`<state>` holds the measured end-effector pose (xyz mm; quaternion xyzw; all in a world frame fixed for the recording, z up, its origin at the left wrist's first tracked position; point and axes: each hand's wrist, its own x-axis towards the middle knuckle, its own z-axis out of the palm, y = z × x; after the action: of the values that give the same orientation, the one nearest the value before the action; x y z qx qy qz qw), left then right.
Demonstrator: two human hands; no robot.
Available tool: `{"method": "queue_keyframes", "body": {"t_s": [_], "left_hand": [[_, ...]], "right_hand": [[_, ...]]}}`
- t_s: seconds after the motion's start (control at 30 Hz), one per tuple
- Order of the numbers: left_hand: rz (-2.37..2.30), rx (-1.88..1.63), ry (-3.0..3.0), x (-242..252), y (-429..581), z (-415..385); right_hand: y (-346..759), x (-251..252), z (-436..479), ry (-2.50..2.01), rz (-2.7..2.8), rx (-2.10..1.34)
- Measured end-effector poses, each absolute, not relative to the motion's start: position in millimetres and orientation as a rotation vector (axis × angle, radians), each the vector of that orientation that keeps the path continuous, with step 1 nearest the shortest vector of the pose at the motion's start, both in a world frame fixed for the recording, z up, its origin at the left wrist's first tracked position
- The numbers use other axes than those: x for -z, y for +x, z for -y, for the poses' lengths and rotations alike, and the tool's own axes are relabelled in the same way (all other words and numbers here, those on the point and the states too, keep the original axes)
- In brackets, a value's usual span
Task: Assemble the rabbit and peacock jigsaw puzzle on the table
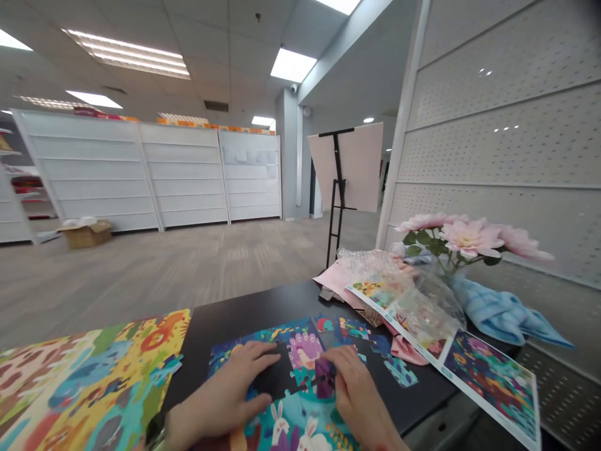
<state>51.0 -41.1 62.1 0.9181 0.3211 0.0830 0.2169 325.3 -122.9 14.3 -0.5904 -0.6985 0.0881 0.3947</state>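
Observation:
A partly assembled colourful jigsaw puzzle [300, 351] lies on a black table [235, 316]. My left hand [232, 391] rests flat on it, fingers stretched out beside a bare black gap in the picture. My right hand [357, 394] pinches a purple puzzle piece [323, 376] and holds it against the puzzle's assembled part at the gap's right edge. A few loose pieces [399, 369] lie to the right of my right hand.
A bright patterned sheet [84, 382] covers the table's left side. A printed reference picture [488, 379], clear plastic bags [422, 313], pink artificial flowers [464, 238] and a blue cloth [502, 313] crowd the right. An easel with a board [347, 166] stands behind.

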Motion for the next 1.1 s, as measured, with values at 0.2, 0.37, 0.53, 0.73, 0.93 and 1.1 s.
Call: {"method": "queue_keyframes", "body": {"t_s": [0.2,0.37,0.53,0.73,0.93,1.1], "left_hand": [[-0.765,-0.275,2.614,-64.2,106.2,18.2],[-0.752,-0.122,2.651,-56.0,115.5,6.6],[-0.737,-0.157,2.686,-48.2,112.2,-1.4],[-0.669,-0.218,2.796,-47.2,117.4,0.8],[-0.668,-0.236,2.823,-53.7,119.2,8.3],[-0.664,-0.246,2.824,-53.4,117.4,7.7]], "right_hand": [[340.9,-4.4,119.3,-1.561,1.478,-0.205],[339.8,-12.7,121.7,-1.542,1.504,-0.224],[337.7,-21.0,146.8,-1.446,1.814,-0.204],[343.4,-3.8,164.7,-1.559,2.001,-0.08],[346.6,12.8,156.5,-1.617,1.976,0.06],[348.7,24.7,153.0,-1.673,2.001,0.114]]}}
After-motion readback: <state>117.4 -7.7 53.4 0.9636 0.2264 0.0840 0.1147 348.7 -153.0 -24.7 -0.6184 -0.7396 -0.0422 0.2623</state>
